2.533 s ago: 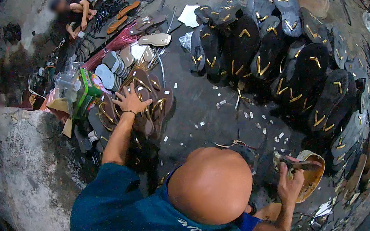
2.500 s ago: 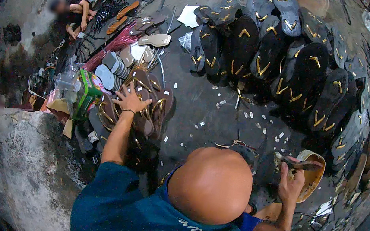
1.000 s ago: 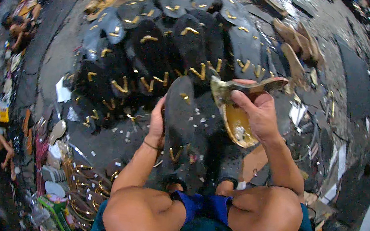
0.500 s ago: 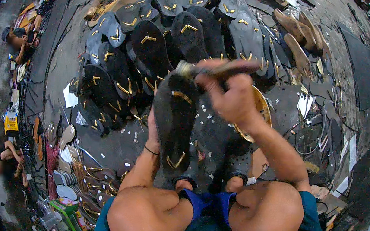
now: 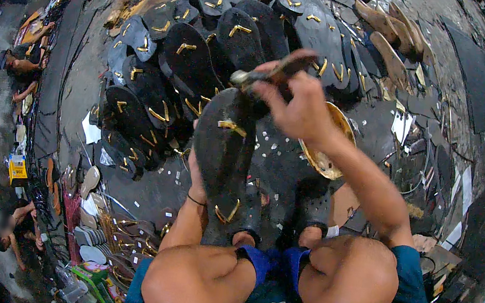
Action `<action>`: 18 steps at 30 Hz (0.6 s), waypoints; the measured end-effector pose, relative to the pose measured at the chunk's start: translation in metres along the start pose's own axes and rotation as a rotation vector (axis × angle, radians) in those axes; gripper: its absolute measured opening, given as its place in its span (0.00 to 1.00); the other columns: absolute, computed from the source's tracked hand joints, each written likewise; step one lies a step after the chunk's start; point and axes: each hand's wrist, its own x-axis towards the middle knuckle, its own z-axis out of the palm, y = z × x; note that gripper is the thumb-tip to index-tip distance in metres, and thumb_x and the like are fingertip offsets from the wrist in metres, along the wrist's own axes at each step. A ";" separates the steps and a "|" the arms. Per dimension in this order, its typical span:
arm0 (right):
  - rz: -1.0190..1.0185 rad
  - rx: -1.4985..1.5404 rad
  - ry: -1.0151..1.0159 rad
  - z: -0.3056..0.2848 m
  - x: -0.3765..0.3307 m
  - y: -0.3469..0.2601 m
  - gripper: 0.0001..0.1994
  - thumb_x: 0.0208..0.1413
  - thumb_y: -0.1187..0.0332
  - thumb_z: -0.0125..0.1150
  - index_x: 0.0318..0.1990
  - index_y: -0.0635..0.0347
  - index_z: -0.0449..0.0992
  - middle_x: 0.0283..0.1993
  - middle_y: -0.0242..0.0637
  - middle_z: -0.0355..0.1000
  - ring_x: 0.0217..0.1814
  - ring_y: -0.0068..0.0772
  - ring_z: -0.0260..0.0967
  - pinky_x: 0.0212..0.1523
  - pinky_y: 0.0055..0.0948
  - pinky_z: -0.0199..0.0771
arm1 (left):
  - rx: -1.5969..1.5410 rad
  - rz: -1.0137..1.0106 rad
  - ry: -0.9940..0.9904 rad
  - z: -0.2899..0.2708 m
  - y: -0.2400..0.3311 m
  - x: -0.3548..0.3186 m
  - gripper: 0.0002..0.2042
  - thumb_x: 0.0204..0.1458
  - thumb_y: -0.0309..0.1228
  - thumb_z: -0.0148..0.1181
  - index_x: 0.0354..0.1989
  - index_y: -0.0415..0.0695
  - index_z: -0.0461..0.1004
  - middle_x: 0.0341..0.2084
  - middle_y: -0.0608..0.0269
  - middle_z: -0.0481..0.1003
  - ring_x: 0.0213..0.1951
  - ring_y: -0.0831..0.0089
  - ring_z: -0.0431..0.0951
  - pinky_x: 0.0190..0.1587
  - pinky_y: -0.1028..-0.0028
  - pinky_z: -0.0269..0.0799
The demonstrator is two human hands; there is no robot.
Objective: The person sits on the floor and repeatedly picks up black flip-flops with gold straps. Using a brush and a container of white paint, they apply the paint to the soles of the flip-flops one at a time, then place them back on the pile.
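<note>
My left hand (image 5: 195,173) grips a dark shoe sole (image 5: 215,148) from its left side. The sole is held up lengthwise over the floor, with gold strap ends folded on its face near both ends. My right hand (image 5: 304,107), slightly blurred, is closed round a brush (image 5: 293,66) with a brown handle. The pale end of the brush lies at the far end of the sole; whether it touches cannot be made out. Close beyond my hands, several similar black soles (image 5: 188,52) with gold strap ends are arranged on the floor.
Behind my right forearm sits a bowl (image 5: 343,128) with a yellowish coated inside. Wooden shoe lasts (image 5: 390,54) lie at the far right, near a dark sheet (image 5: 470,77). Finished-looking sandals (image 5: 137,229) lie at the near left. Two people (image 5: 24,64) are at the left edge.
My right hand and the brush have shifted slightly left and away from me. The sole has moved a little left and turned slightly, still in my left hand.
</note>
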 end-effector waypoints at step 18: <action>0.281 -0.519 0.034 -0.077 -0.138 0.078 0.11 0.54 0.63 0.64 0.42 0.58 0.80 0.36 0.45 0.78 0.36 0.47 0.76 0.39 0.37 0.75 | 0.029 -0.234 0.740 -0.120 -0.027 -0.140 0.30 0.61 0.51 0.37 0.62 0.39 0.61 0.51 0.52 0.73 0.49 0.58 0.75 0.52 0.60 0.73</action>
